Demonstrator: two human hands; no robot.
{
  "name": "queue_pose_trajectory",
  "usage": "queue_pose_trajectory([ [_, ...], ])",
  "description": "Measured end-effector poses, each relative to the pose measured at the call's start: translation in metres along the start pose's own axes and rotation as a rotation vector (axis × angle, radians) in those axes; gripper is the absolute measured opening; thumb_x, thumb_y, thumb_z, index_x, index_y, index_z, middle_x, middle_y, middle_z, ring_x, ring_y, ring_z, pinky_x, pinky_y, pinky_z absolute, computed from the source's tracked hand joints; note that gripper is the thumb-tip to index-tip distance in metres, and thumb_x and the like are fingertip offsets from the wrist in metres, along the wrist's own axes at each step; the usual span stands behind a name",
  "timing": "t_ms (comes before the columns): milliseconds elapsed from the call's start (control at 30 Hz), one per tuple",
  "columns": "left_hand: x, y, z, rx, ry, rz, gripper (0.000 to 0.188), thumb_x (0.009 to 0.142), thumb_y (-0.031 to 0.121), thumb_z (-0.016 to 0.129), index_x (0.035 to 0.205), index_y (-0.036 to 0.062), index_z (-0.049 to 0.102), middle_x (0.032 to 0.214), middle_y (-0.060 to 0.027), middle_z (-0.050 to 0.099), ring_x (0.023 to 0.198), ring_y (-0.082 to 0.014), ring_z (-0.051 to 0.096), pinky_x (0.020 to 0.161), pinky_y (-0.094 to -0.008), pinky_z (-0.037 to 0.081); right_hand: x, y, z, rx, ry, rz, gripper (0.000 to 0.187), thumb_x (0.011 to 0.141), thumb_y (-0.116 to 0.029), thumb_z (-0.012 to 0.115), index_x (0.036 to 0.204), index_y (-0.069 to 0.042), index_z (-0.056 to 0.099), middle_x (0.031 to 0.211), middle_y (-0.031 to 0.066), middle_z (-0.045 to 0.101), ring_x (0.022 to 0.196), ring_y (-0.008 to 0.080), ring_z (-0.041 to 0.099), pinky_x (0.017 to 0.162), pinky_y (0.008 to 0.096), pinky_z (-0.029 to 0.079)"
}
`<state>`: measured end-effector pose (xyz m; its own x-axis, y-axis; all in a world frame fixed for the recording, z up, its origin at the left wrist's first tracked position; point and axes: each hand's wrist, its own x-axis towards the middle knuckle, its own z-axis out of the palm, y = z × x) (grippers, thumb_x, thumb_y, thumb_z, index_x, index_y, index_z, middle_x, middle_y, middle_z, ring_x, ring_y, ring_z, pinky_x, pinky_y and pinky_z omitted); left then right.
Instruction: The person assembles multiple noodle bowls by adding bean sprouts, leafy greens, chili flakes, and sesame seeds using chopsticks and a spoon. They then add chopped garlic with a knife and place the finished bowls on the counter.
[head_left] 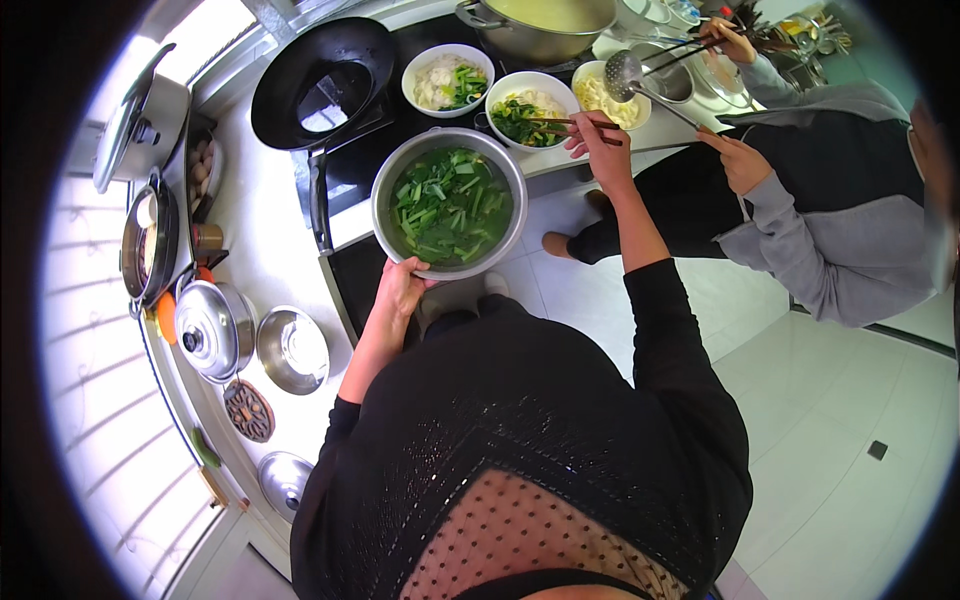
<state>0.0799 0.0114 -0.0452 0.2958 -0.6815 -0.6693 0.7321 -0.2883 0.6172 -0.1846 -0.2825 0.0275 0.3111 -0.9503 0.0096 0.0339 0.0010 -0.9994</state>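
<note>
Gripping the metal basin (381,215) just ahead by its near edge, my left hand (401,287) risks a lopsided tilt, spilling chopped greens (455,205); my right hand (600,145) pinches brown chopsticks (607,126).

The top edge cuts off the large pot (545,43). Beneath the metal bowl (519,195), part of the left hand (402,285) is hidden.

No readable text, no legible label, no brand, no number, no sign that can be made out on anything in view
</note>
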Motion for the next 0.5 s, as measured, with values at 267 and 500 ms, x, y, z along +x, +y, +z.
queue_pose_trajectory([
  [267,0.006,0.001,-0.002,0.026,-0.007,-0.017,0.053,0.079,-0.011,0.049,0.131,0.0033,0.047,0.125,-0.0152,0.055,0.112,-0.0347,0.06,0.09,-0.0567,0.056,0.0,-0.032,0.01,-0.004,0.042,-0.2,0.018,0.101,-0.016,0.06,0.101,0.001,0.067,0.081,0.0053,0.067,0.062,0.0098,0.062,0.052,0.0223,0.047],
  [500,0.014,-0.001,-0.009,0.032,0.011,-0.051,0.045,0.08,-0.01,0.049,0.123,0.004,0.049,0.112,-0.012,0.057,0.1,-0.0297,0.061,0.085,-0.0533,0.058,-0.001,-0.027,0.019,-0.342,0.065,-0.22,0.018,0.1,-0.019,0.063,0.098,-0.001,0.067,0.077,0.0036,0.067,0.061,0.0087,0.06,0.052,0.0236,0.047],
])
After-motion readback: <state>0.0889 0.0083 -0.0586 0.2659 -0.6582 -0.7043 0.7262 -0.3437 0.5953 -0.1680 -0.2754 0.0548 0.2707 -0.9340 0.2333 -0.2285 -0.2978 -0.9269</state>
